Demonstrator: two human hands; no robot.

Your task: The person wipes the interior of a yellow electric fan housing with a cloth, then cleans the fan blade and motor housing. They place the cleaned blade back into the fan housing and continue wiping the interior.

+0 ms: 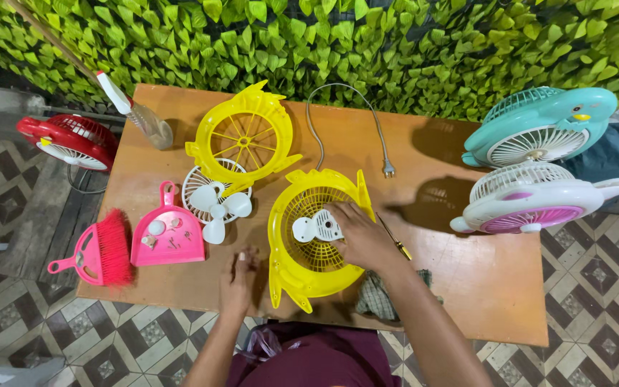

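A yellow fan housing (pixel 302 269) lies flat at the middle of the wooden table (pixel 481 287). My right hand (pixel 362 236) rests on its grille and holds a small white motor part (pixel 314 228) at its centre. My left hand (pixel 238 279) lies flat on the table just left of the housing, fingers together, holding nothing. A white fan blade (pixel 218 206) sits on a white grille (pixel 198 179) to the left. A second yellow frame with spokes (pixel 246 136) lies behind it. A grey power cord (pixel 352 118) runs to a plug (pixel 389 170).
A pink dustpan (pixel 168 236) holds small parts, with a pink brush (pixel 102 252) at the left edge. A spray bottle (pixel 141 115), screwdriver (pixel 395 242) and checked cloth (pixel 377 295) lie on the table. Teal fan (pixel 546 125), white-pink fan (pixel 535 197), red fan (pixel 73 140). Leafy wall behind.
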